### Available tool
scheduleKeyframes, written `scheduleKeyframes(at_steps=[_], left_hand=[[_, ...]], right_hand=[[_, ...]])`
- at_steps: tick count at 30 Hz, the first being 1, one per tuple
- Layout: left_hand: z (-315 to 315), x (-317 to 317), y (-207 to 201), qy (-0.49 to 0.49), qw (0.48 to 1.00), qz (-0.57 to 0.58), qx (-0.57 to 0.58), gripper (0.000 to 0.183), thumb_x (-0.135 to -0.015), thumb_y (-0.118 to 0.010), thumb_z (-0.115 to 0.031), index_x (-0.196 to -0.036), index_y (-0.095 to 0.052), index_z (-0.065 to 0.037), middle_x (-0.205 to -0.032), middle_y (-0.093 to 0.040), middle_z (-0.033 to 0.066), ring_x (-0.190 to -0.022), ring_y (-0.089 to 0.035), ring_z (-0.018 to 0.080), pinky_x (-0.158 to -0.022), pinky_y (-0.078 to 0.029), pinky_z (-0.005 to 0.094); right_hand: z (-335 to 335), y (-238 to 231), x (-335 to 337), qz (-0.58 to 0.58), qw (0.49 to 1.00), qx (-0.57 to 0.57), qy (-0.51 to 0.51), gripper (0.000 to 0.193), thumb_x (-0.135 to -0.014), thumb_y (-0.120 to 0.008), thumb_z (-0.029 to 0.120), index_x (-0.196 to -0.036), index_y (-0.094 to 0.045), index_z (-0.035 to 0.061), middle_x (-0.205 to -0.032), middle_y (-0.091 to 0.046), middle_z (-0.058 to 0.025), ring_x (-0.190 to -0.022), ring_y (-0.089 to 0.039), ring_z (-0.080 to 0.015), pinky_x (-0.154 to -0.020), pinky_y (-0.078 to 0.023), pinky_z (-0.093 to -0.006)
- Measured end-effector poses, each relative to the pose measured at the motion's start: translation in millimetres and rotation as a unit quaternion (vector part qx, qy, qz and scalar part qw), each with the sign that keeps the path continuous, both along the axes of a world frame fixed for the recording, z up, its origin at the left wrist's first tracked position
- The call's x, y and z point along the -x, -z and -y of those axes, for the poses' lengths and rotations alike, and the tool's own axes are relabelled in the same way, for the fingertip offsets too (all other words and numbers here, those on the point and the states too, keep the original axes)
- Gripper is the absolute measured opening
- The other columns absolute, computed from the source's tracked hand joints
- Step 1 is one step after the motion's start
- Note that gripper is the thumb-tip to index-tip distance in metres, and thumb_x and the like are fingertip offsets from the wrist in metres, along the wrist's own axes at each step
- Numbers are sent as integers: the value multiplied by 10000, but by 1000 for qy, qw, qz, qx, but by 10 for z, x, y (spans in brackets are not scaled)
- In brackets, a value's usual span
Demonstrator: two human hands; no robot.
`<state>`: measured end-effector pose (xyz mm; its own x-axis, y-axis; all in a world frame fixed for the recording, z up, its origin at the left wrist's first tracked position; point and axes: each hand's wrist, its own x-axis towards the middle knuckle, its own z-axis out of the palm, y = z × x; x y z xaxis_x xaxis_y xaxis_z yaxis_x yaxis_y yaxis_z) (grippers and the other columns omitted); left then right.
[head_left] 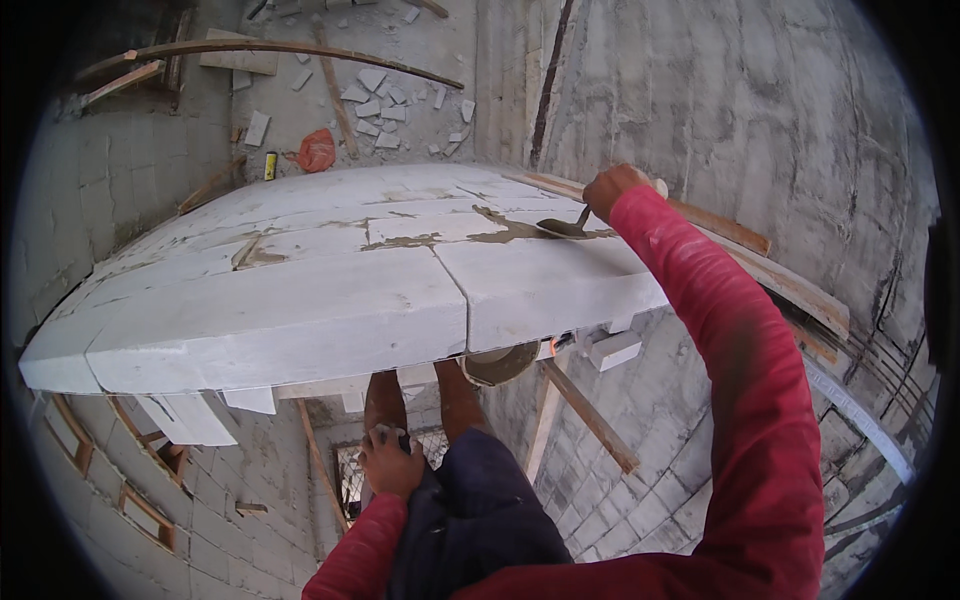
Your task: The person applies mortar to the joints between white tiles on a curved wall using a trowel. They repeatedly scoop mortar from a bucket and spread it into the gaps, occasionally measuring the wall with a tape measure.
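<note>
In front of me runs a wall of white blocks (360,300), with grey mortar (500,229) smeared along the joints of its far face. My right hand (615,190) is closed round the handle of a trowel (563,231), reaching over the top of the wall on the right. The trowel's blade lies against the mortared face. Lower down, my left hand (390,464) is by my leg, its fingers curled at a small dark thing (404,442) that I cannot make out.
Below the wall's near edge stands a round bucket (500,366), a white block (613,350) close by. Wooden boards (720,226) lean at the right end. Beyond the wall are broken block pieces (375,105), a red plastic bag (317,150) and a yellow tube (270,166).
</note>
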<state>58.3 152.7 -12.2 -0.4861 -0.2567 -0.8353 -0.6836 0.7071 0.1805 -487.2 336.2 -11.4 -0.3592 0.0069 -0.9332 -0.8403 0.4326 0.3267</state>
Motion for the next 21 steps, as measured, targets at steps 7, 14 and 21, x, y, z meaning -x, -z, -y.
scheduleKeyframes(at_steps=[7,14,21], left_hand=[[21,8,-24,-12,1000,-6,-8,434,-898,-694,-403,-1201,-746,-97,-1390,-582,196,-1320,-518,423,-1060,-444,588],[51,54,-56,-28,1000,-10,-6,431,-896,-697,-398,-1191,-749,-89,-1360,-597,198,-1304,-529,424,-1060,-451,577],[140,-8,-75,-15,999,-37,-22,474,-900,-700,-417,-1212,-734,-62,-1363,-608,237,-1323,-526,432,-1097,-428,572]], right_hand=[[708,187,-391,46,989,143,-12,212,-996,-652,204,-1127,-817,175,-1193,-790,-76,-1105,-762,-270,-899,-613,-417],[677,-175,-508,61,948,275,-147,203,-1001,-607,144,-1114,-770,183,-950,-789,-92,-872,-785,-289,-747,-602,-435],[484,-170,-221,15,968,236,-82,215,-1016,-587,156,-1138,-759,197,-978,-774,-100,-855,-783,-287,-717,-598,-427]])
